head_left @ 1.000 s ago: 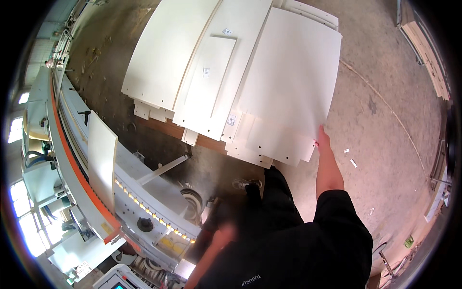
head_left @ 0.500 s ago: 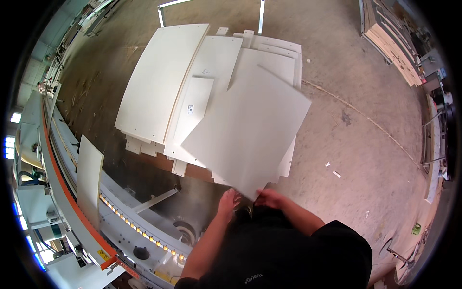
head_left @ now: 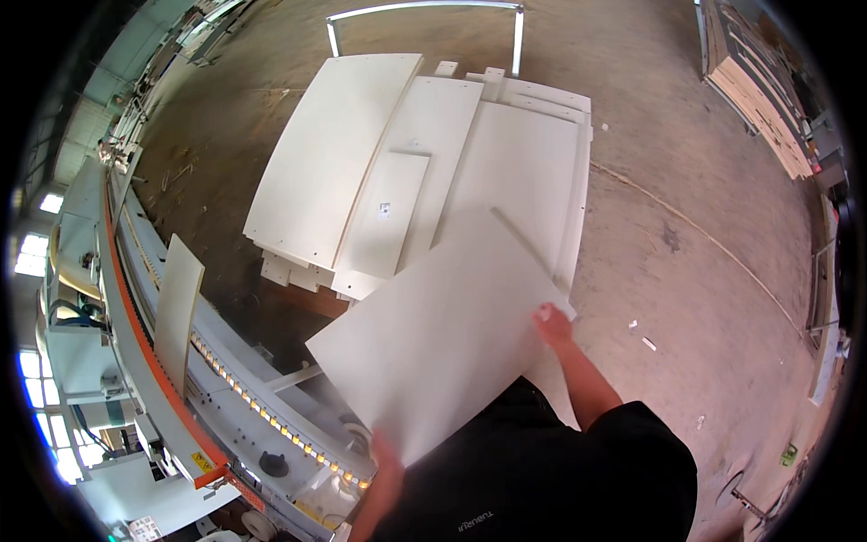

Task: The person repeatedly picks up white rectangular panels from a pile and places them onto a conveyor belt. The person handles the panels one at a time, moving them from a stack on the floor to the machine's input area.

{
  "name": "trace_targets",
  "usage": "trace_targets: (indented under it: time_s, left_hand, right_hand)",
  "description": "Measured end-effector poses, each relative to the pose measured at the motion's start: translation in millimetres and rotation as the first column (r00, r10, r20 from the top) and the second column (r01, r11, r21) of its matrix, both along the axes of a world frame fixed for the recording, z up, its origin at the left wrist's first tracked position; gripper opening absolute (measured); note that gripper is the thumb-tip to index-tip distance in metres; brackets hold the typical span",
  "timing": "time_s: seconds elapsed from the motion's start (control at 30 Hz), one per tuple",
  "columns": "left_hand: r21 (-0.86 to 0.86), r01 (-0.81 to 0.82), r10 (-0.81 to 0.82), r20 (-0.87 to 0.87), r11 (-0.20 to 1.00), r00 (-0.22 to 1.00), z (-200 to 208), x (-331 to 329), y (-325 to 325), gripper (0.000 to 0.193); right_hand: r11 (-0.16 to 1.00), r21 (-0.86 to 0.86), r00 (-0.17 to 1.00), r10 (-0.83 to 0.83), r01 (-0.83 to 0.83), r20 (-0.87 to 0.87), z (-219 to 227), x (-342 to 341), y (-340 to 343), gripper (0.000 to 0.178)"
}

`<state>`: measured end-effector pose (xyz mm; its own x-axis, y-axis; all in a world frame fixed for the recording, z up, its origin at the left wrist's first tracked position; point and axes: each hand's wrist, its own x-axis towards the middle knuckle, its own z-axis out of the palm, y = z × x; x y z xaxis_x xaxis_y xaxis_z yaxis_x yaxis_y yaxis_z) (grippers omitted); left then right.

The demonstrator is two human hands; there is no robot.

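Observation:
A large pale board (head_left: pixel 452 325) lies at a slant in front of my body, with its far corner over a stack of boards. My right hand (head_left: pixel 553 323) is closed on the board's right edge. Down at its near left edge, my left hand (head_left: pixel 386 449) grips it too, slightly blurred, its fingers partly hidden. Beyond is the stack of white boards (head_left: pixel 330 149), several with small holes along their edges. A narrow white board (head_left: pixel 391 212) with a small label rests on top of the stack.
Along my left runs a long edge-processing machine (head_left: pixel 209 470) with an orange strip and a row of yellowish rollers. A white panel (head_left: pixel 178 312) stands tilted on it. A metal frame (head_left: pixel 424 7) rises behind the stack. More boards (head_left: pixel 754 95) are piled at the far right.
The large board has come nearer and turned, uncovering more of the stack. My hands have moved apart, the left down and left, the right up and right along its edges.

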<state>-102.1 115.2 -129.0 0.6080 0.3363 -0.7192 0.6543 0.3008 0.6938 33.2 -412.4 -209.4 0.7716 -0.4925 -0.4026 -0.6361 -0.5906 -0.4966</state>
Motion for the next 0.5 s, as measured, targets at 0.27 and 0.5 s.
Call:
trace_targets:
  time_s: [0.27,0.5]
  left_hand:
    - [0.418,0.005,0.079,-0.185,0.909,0.98,61.5,11.9,23.9,0.064]
    - [0.6,0.024,0.127,-0.208,0.8,0.97,88.8,38.9,38.1,0.061]
  right_hand:
    - [0.995,0.098,0.891,0.068,-0.026,-0.45,-51.3,1.8,-63.5,0.083]
    - [0.998,-0.035,0.904,-0.069,0.06,-0.423,-14.5,20.3,-38.2,0.091]
